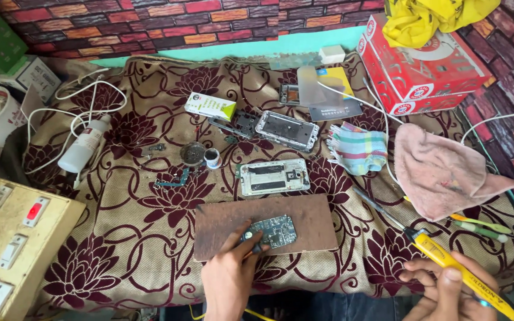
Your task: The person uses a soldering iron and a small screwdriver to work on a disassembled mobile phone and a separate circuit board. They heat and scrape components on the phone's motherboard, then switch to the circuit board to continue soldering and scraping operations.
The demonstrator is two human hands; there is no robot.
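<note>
My left hand (230, 276) sits at the lower middle of the frame, its grip pinched on a small dark tool (256, 248) whose tip rests against the circuit board (273, 231). That board lies on a brown wooden slab (304, 217) on the floral-cloth worktop (138, 238). My right hand (447, 291), at the lower right, has its grip wrapped around the yellow soldering iron (459, 273), whose thin metal tip points up and left, well apart from the board. Just above the slab lies an open phone frame (273, 176), with another silver frame (287, 130) further up. A small round tin (192, 153) and a little white pot (212, 158) stand left of the frames. A pink cloth (441, 172) is at the right, a striped cloth (357, 148) beside it, and a switch box (7, 238) is at the lower left.
</note>
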